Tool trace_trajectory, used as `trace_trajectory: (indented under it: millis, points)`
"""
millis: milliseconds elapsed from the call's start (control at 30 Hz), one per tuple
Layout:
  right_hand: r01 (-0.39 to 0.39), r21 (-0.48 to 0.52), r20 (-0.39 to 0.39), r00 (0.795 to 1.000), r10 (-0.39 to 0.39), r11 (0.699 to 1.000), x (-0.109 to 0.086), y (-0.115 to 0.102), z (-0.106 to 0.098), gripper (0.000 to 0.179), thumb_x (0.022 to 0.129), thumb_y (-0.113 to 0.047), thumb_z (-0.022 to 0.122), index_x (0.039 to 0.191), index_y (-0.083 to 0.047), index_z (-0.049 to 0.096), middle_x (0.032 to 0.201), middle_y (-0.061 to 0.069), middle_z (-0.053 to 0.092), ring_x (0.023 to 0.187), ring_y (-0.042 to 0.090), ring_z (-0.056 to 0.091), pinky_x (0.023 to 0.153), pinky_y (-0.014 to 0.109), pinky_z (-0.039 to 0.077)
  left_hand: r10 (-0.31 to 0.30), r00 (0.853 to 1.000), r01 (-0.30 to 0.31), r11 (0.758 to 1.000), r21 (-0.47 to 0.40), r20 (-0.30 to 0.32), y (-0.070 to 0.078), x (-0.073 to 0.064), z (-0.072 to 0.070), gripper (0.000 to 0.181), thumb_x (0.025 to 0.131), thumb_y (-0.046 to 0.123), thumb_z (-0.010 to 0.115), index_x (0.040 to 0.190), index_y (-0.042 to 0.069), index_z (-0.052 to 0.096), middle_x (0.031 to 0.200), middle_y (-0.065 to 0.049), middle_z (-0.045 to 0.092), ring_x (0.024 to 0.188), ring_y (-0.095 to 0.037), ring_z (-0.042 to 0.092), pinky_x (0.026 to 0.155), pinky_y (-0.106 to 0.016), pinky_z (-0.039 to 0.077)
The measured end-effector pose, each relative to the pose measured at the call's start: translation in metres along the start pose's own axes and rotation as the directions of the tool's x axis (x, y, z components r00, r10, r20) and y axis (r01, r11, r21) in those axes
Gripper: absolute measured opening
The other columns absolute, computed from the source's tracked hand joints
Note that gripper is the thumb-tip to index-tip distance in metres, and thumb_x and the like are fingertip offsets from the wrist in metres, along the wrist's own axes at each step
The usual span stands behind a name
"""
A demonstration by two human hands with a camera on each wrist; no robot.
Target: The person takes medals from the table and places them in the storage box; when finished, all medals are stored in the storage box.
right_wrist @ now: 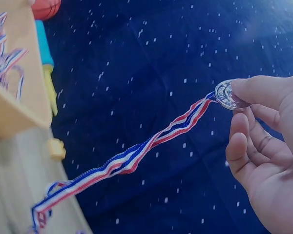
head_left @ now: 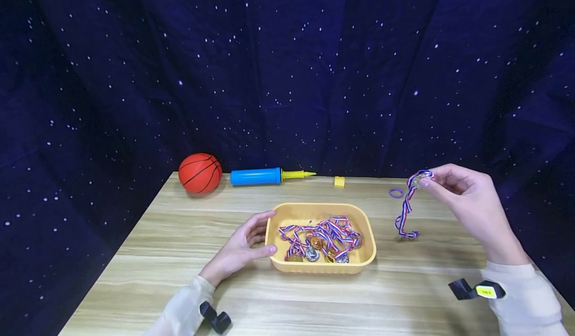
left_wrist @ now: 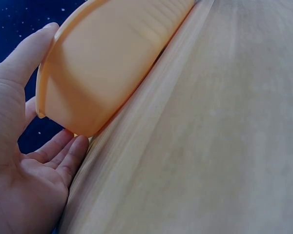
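My right hand [head_left: 467,196] is raised over the right side of the table and pinches a silver medal [right_wrist: 227,95] between thumb and fingers. From it the red, white and blue ribbon [right_wrist: 122,161] hangs down, its lower end near the tabletop in the head view. My left hand [head_left: 242,246] holds the left end of a yellow plastic bin [head_left: 321,267], thumb at the rim near the front corner and fingers round the other side. Inside the bin lie a tangle of striped ribbons [head_left: 334,231], a silver medal [head_left: 312,253] and several gold or bronze-coloured medals.
Along the table's back edge are a red basketball [head_left: 200,173], a blue hand pump [head_left: 256,176] with a yellow nozzle, and a yellow toy block [head_left: 339,181]. A purple ring [head_left: 396,192] lies left of my right hand. A dark star-speckled curtain [head_left: 287,76] hangs behind.
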State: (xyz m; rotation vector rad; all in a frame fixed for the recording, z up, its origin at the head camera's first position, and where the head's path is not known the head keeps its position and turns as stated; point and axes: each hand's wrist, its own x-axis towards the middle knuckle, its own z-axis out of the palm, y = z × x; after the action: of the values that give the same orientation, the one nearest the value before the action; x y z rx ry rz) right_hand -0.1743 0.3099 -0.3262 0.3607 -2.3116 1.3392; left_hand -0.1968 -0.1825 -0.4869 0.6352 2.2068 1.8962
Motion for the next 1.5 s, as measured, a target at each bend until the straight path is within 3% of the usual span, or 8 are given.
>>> trace_trajectory:
  millis: [200, 433, 733, 1167, 1400, 1500]
  points:
    - [0.052, 0.088, 0.003, 0.999, -0.052, 0.995, 0.015, -0.019, 0.019, 0.012, 0.101, -0.004, 0.082, 0.109, 0.003, 0.079, 0.095, -0.007, 0.083, 0.075, 0.005, 0.069, 0.061, 0.021, 0.051, 0.003, 1.0, -0.003, 1.0, 0.003, 0.0, 0.0, 0.0, 0.0, 0.085, 0.095, 0.011, 0.089, 0.168, 0.022, 0.046, 0.164, -0.017, 0.053, 0.149, -0.038, 0.054, 0.124, -0.047, 0.047]
    - [0.088, 0.196, 0.031, 0.995, -0.096, 0.977, 0.027, -0.035, 0.038, 0.011, 0.101, -0.003, 0.082, 0.107, 0.005, 0.078, 0.096, 0.0, 0.084, 0.077, 0.007, 0.074, 0.066, 0.018, 0.057, 0.0, 1.0, 0.0, 1.0, 0.007, 0.0, -0.001, 0.0, 0.0, 0.085, 0.096, 0.007, 0.088, 0.168, 0.023, 0.046, 0.165, -0.017, 0.053, 0.15, -0.038, 0.054, 0.123, -0.044, 0.048]
    - [0.145, 0.244, -0.02, 0.989, -0.144, 0.959, 0.045, -0.066, 0.051, 0.011, 0.1, -0.004, 0.083, 0.106, 0.004, 0.078, 0.096, 0.0, 0.083, 0.078, 0.01, 0.072, 0.072, 0.019, 0.059, -0.002, 1.0, 0.002, 1.0, 0.003, -0.001, -0.001, 0.0, -0.001, 0.085, 0.096, 0.006, 0.087, 0.168, 0.021, 0.046, 0.165, -0.018, 0.053, 0.15, -0.039, 0.053, 0.125, -0.05, 0.046]
    - [0.26, 0.437, -0.051, 0.963, -0.265, 0.861, 0.069, -0.111, 0.068, 0.007, 0.098, 0.004, 0.081, 0.105, 0.005, 0.08, 0.092, 0.003, 0.081, 0.074, 0.012, 0.067, 0.069, 0.018, 0.057, 0.006, 1.0, -0.006, 1.0, -0.001, 0.003, 0.0, 0.001, 0.0, 0.085, 0.095, 0.009, 0.089, 0.168, 0.021, 0.046, 0.165, -0.017, 0.053, 0.15, -0.039, 0.053, 0.123, -0.046, 0.047]
    - [0.231, 0.478, 0.01, 0.963, -0.268, 0.847, 0.069, -0.104, 0.08, 0.007, 0.098, 0.005, 0.081, 0.105, 0.005, 0.08, 0.095, 0.004, 0.083, 0.081, 0.011, 0.075, 0.077, 0.019, 0.063, 0.007, 1.0, -0.007, 1.0, 0.0, 0.002, 0.0, 0.001, 0.0, 0.085, 0.096, 0.008, 0.088, 0.168, 0.022, 0.046, 0.165, -0.017, 0.053, 0.151, -0.038, 0.053, 0.124, -0.045, 0.047]
    - [0.19, 0.452, 0.065, 0.967, -0.245, 0.871, 0.064, -0.093, 0.09, 0.007, 0.098, 0.003, 0.082, 0.105, 0.004, 0.079, 0.097, 0.003, 0.083, 0.082, 0.01, 0.076, 0.076, 0.02, 0.063, 0.009, 1.0, -0.009, 1.0, 0.0, 0.004, -0.001, 0.001, -0.001, 0.086, 0.095, 0.01, 0.089, 0.168, 0.021, 0.046, 0.165, -0.017, 0.053, 0.151, -0.039, 0.053, 0.124, -0.045, 0.047]
